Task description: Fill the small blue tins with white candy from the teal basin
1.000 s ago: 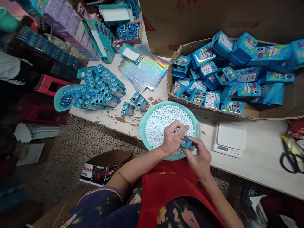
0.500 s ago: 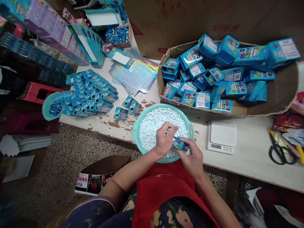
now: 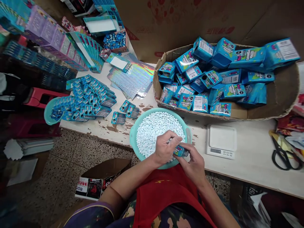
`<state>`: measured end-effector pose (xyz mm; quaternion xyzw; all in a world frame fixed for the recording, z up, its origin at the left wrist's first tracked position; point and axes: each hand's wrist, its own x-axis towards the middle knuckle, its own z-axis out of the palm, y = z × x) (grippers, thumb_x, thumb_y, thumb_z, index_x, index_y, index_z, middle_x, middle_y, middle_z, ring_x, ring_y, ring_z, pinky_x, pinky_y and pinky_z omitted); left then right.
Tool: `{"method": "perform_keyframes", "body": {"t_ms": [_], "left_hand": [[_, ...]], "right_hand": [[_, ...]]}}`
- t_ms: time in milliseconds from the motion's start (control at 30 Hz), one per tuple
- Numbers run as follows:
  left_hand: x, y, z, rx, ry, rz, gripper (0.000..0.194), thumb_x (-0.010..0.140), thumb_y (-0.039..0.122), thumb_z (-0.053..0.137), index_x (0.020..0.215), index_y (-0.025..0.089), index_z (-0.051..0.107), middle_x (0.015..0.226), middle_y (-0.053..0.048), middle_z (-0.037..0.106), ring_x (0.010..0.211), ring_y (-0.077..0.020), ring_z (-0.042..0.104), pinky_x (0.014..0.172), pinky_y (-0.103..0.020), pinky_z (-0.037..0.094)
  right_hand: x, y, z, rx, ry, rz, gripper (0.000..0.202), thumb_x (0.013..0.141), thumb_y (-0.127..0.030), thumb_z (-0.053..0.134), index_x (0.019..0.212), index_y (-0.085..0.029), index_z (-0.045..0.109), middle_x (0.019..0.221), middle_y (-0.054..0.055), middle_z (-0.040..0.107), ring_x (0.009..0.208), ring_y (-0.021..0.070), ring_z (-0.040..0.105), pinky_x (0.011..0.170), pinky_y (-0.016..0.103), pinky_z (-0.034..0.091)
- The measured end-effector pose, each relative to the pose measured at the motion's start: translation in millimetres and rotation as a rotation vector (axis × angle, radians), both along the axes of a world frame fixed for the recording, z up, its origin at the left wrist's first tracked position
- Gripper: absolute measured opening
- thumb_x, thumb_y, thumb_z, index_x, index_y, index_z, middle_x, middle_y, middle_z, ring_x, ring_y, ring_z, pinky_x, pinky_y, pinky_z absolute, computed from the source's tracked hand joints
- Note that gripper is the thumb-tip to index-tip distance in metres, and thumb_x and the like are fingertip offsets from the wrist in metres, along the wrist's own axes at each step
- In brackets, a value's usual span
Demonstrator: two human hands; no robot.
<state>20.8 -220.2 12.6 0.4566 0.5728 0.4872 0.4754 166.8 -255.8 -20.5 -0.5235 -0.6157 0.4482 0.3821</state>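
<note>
My right hand is closed round a small blue printed box, held over the near right part of a mint-green basin. White candies fill the basin. Just left of the box, my left hand is closed with thumb and fingers pressed together at the box's upper end; what is between them is too small to name. Left of the basin, a few small filled boxes lie on the worn white table.
A large cardboard box of blue boxes stands behind right. A white scale and black scissors lie to the right. Stacked small boxes, holographic sheets and a small green bowl are on the left.
The view has shifted slightly, so the table and basin appear a little lower. Both hands remain together at the small box over the basin, in nearly the same pose.
</note>
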Motion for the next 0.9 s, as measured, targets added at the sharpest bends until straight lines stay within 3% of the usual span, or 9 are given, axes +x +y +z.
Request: {"method": "perform_keyframes", "body": {"t_ms": [167,233,300,400,533,700,767,833,900], "left_hand": [[-20.4,-2.5,-19.2,-0.096,-0.053,0.211,0.033,0.089,0.045,0.054,0.069,0.02,0.053,0.052,0.005,0.042,0.047,-0.0094,0.036,0.049,-0.024,0.033],[-32.5,-2.5,-32.7,-0.159,0.099,0.142,0.03,0.09,0.042,0.053,0.07,0.02,0.056,0.06,0.002,0.052,0.057,-0.0119,0.048,0.058,-0.025,0.041],[-43.1,-2.9,-46.4,-0.206,0.285,0.016,0.022,0.088,0.037,0.054,0.077,0.02,0.061,0.08,-0.003,0.064,0.081,-0.0165,0.059,0.078,-0.029,0.046],[-53.8,-4.1,-61.5,-0.226,0.402,-0.008,0.02,0.089,0.036,0.052,0.091,0.02,0.065,0.104,-0.006,0.067,0.105,-0.0202,0.059,0.097,-0.034,0.042],[-56.7,-1.0,-71.8,-0.215,0.473,0.029,0.024,0.092,0.037,0.047,0.097,0.021,0.063,0.106,-0.006,0.066,0.106,-0.0201,0.059,0.095,-0.033,0.044],[-41.5,-1.8,-81.9,-0.134,0.69,-0.251,0.02,0.09,0.035,0.052,0.099,0.022,0.065,0.105,-0.007,0.069,0.104,-0.0225,0.059,0.095,-0.038,0.044],[-39.4,-5.1,-83.7,-0.065,0.741,-0.288,0.02,0.091,0.034,0.052,0.1,0.022,0.065,0.107,-0.006,0.069,0.103,-0.022,0.06,0.094,-0.038,0.044],[-49.3,-5.0,-83.3,0.016,0.806,-0.217,0.019,0.092,0.034,0.051,0.099,0.022,0.064,0.106,-0.006,0.069,0.103,-0.0212,0.06,0.095,-0.037,0.044],[-74.3,1.8,-81.5,0.055,0.921,-0.023,0.02,0.093,0.033,0.049,0.098,0.021,0.064,0.106,-0.008,0.068,0.104,-0.0219,0.059,0.097,-0.038,0.042]], "right_hand": [[17.9,4.2,6.5,-0.047,0.172,-0.045,0.038,0.075,-0.017,0.075,0.109,-0.027,0.062,0.108,0.007,0.069,0.104,0.0245,0.065,0.09,0.044,0.056],[21.5,8.3,7.5,-0.001,0.199,-0.083,0.039,0.074,-0.015,0.076,0.108,-0.028,0.063,0.108,0.006,0.069,0.105,0.0243,0.065,0.096,0.047,0.053],[21.5,12.5,5.3,0.026,0.191,-0.086,0.038,0.074,-0.014,0.076,0.107,-0.028,0.064,0.108,0.005,0.07,0.107,0.0239,0.064,0.102,0.05,0.049],[18.0,16.7,-1.1,-0.035,0.204,-0.078,0.038,0.075,-0.017,0.076,0.108,-0.028,0.062,0.111,0.006,0.069,0.111,0.0244,0.063,0.102,0.051,0.049],[16.5,19.9,-5.7,-0.105,0.261,-0.115,0.036,0.075,-0.022,0.077,0.106,-0.027,0.06,0.111,0.006,0.068,0.111,0.0241,0.063,0.099,0.047,0.052],[26.2,18.8,2.1,-0.15,0.307,-0.135,0.036,0.072,-0.023,0.079,0.103,-0.025,0.061,0.108,0.007,0.069,0.108,0.024,0.065,0.092,0.043,0.057],[31.9,15.0,5.0,-0.172,0.299,-0.143,0.037,0.07,-0.022,0.08,0.102,-0.025,0.062,0.107,0.007,0.07,0.105,0.0239,0.067,0.089,0.042,0.058],[37.8,9.9,5.2,-0.188,0.302,-0.173,0.037,0.07,-0.021,0.08,0.102,-0.026,0.063,0.107,0.006,0.07,0.103,0.0236,0.068,0.087,0.04,0.059],[43.1,4.6,3.1,-0.188,0.308,-0.226,0.037,0.069,-0.019,0.08,0.101,-0.026,0.063,0.106,0.006,0.07,0.102,0.0234,0.068,0.086,0.039,0.059]]}}
